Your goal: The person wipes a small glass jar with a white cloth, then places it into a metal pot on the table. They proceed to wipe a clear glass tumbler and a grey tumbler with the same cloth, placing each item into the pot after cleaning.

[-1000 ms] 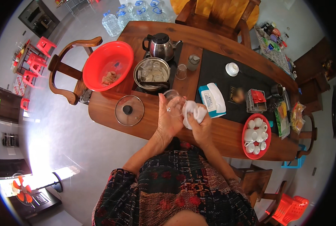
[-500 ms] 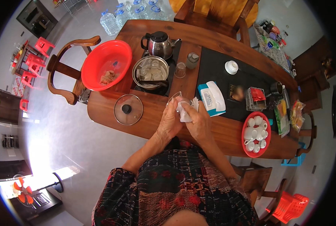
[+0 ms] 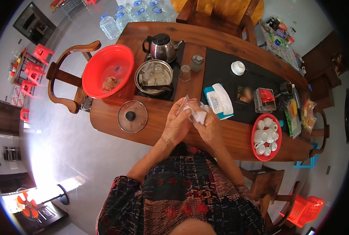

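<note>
Over the table's near edge, my left hand (image 3: 175,124) is wrapped round a small clear drinking glass (image 3: 185,102) that is partly hidden by the fingers. My right hand (image 3: 210,130) grips a crumpled white tissue (image 3: 199,117) and presses it against the glass. Just beyond the right hand stands a blue and white tissue box (image 3: 212,102). A clear tumbler (image 3: 184,74) is on the table ahead of my hands. To its left, a steel pot (image 3: 136,80) holds several glasses, with a dark handle lying across it. The pot's glass lid (image 3: 138,123) lies left of my hands.
A red basin (image 3: 91,74) with a wet cloth sits at the left. Behind the pot is a steel kettle (image 3: 163,51). On the right, a red tray (image 3: 255,144) holds white cups and a teapot. A white cup (image 3: 238,68) and a wire basket (image 3: 259,105) are farther back.
The tissue and my right hand's fingers have shifted slightly around the glass. My left hand still holds it. The whole view has moved a little.
</note>
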`<action>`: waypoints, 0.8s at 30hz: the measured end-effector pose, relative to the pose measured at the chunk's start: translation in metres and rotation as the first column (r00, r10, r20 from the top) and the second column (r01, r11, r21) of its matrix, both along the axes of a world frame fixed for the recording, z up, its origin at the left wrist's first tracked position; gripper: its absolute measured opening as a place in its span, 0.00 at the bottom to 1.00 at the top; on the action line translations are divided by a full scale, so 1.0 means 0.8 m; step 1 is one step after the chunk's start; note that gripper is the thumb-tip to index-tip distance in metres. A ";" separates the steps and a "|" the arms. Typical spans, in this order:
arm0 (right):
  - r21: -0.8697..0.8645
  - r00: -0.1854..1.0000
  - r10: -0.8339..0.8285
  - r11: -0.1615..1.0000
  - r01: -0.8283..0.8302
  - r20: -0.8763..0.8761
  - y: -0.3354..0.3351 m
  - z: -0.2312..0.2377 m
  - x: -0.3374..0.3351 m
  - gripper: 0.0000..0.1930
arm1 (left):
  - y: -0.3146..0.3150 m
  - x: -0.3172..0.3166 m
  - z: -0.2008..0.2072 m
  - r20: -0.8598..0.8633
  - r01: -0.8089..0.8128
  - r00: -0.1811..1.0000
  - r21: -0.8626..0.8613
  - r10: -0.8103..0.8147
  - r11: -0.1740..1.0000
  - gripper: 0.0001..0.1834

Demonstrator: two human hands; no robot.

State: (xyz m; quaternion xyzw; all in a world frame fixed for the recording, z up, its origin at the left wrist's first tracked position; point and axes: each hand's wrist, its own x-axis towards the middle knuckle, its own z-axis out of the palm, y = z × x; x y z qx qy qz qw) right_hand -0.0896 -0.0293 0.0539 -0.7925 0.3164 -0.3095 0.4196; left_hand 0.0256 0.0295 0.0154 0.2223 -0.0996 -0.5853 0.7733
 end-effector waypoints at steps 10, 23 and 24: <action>0.581 0.947 0.026 0.784 -0.218 0.319 -0.012 0.028 -0.046 0.12 | 0.005 0.020 0.017 -0.078 0.019 0.997 -0.014 -0.020 1.000 0.25; 0.434 0.976 -0.154 0.898 0.075 0.151 -0.031 -0.005 0.002 0.11 | 0.015 0.003 0.019 0.137 0.095 0.987 -0.043 -0.088 0.995 0.34; 0.493 0.977 -0.126 0.870 0.024 0.173 -0.035 -0.001 0.003 0.10 | 0.015 0.001 0.021 0.187 0.099 0.978 -0.050 -0.088 0.994 0.35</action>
